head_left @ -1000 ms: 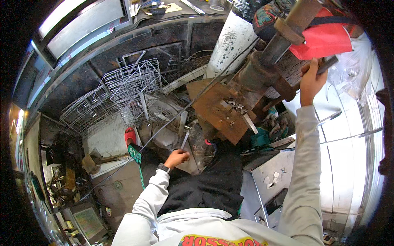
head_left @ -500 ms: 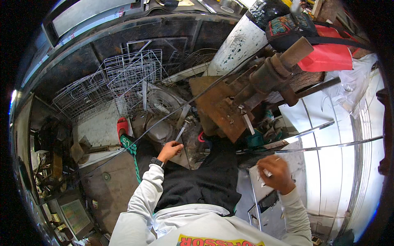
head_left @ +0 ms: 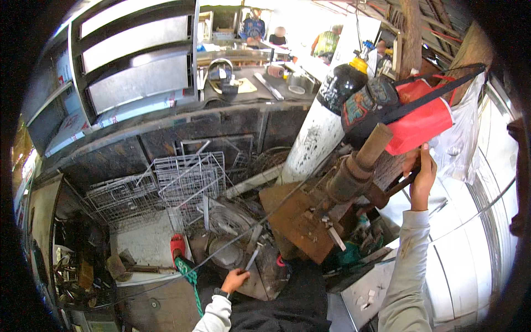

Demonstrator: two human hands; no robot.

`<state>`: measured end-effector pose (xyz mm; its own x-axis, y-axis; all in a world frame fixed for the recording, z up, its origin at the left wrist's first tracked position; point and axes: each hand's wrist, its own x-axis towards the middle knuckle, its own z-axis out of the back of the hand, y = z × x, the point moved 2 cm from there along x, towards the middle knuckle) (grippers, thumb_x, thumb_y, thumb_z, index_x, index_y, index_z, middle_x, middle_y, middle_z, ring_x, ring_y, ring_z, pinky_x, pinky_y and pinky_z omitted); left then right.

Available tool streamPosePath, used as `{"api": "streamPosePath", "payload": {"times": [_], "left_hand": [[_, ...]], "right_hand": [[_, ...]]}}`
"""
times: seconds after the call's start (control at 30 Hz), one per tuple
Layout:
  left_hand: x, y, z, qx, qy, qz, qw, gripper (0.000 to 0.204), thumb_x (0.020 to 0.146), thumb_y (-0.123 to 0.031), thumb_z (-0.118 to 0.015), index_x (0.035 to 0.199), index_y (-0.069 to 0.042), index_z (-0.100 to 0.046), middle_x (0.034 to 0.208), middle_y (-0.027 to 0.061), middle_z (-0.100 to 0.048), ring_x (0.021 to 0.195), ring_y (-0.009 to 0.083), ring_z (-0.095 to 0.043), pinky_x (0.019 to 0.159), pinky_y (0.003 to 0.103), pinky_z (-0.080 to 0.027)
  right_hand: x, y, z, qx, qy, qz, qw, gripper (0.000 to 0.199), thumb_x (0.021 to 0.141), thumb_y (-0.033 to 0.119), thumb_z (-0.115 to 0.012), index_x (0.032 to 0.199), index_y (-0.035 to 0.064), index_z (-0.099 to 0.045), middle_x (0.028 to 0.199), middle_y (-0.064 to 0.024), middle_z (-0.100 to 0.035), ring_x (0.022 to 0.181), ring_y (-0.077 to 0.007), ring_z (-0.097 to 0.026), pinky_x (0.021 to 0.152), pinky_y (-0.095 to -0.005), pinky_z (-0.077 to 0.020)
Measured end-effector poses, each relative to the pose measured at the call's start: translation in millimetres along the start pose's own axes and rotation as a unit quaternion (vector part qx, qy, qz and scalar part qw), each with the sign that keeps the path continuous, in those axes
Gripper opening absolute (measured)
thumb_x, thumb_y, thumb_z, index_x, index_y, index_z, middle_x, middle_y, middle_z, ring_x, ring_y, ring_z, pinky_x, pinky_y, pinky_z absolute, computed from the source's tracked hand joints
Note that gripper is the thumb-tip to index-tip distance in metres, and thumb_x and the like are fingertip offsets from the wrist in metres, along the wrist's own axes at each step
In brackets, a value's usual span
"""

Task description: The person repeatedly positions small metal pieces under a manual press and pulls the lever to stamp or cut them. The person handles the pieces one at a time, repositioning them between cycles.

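Note:
My left hand (head_left: 235, 281) is closed, thumb against curled fingers, low over my dark trousers. A thin pale metal strip (head_left: 254, 258) ends right at its fingertips; whether the hand grips it I cannot make out. On the right, my right hand (head_left: 422, 176) is raised with fingers stretched upward, at the end of a dark lever (head_left: 399, 186). That lever belongs to a rusty press-like machine (head_left: 354, 172) with a flat brown plate (head_left: 301, 221). Small metal bits lie on the plate. A red bag (head_left: 420, 126) hangs just above my right fingertips.
A white gas cylinder (head_left: 315, 135) with a black top leans behind the machine. Wire racks (head_left: 191, 180) stand left of it, beside scrap and a fan-like frame. A cable (head_left: 210, 257) crosses in front. Beyond a workbench (head_left: 243, 99) are several people. White panels (head_left: 470, 232) line the right.
The view has tilted up, bringing the bench and people in. My right hand has risen forward from beside my lap to the machine's lever. My left hand stays closed near the strip.

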<state>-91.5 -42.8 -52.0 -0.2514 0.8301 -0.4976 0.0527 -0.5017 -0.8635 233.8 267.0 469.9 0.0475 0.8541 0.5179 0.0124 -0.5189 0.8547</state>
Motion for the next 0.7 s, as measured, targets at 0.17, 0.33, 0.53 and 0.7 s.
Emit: {"api": "streamPosePath", "payload": {"times": [0.17, 0.33, 0.53, 0.7], "left_hand": [[2.5, -19.5, -21.3, -0.005, 0.031, 0.025, 0.999, 0.039, 0.090, -0.030, -0.069, 0.109, 0.004, -0.068, 0.094, 0.0101, -0.071, 0.082, 0.0175, -0.065, 0.073, 0.032, -0.051], [9.0, -7.6, -25.6, 0.037, 0.042, 0.052, 0.997, 0.037, 0.089, -0.030, -0.066, 0.103, 0.004, -0.069, 0.090, 0.0086, -0.071, 0.076, 0.0155, -0.063, 0.068, 0.031, -0.049], [22.7, 11.9, -24.5, 0.117, 0.009, 0.045, 0.992, 0.052, 0.085, -0.043, -0.067, 0.110, 0.003, -0.069, 0.094, 0.0154, -0.072, 0.087, 0.0255, -0.068, 0.081, 0.036, -0.051], [22.7, 19.7, -25.1, 0.137, 0.049, 0.057, 0.988, 0.050, 0.084, -0.041, -0.068, 0.107, 0.003, -0.070, 0.093, 0.0148, -0.073, 0.086, 0.0255, -0.070, 0.078, 0.036, -0.051]], "right_hand": [[41.3, 0.3, 16.6, 0.021, 0.001, -0.031, 0.999, 0.044, 0.098, 0.040, -0.057, 0.075, 0.0027, -0.061, 0.052, 0.0002, -0.044, 0.040, -0.0121, -0.040, 0.043, -0.0278, -0.0325], [-57.5, 7.1, 4.6, -0.076, 0.001, 0.085, 0.993, 0.037, 0.100, 0.028, -0.056, 0.075, 0.0007, -0.059, 0.056, -0.0049, -0.053, 0.047, -0.0108, -0.048, 0.045, -0.0250, -0.0372], [12.7, -18.7, 17.3, -0.055, -0.063, 0.266, 0.960, 0.027, 0.098, 0.014, -0.060, 0.119, -0.0021, -0.057, 0.086, -0.0065, -0.060, 0.067, -0.0102, -0.052, 0.058, -0.0221, -0.0422], [102.4, -128.6, 78.1, -0.236, -0.158, 0.217, 0.934, 0.020, 0.096, 0.021, -0.063, 0.108, 0.0049, -0.066, 0.106, -0.0082, -0.060, 0.094, -0.0180, -0.054, 0.087, -0.0331, -0.0442]]}}
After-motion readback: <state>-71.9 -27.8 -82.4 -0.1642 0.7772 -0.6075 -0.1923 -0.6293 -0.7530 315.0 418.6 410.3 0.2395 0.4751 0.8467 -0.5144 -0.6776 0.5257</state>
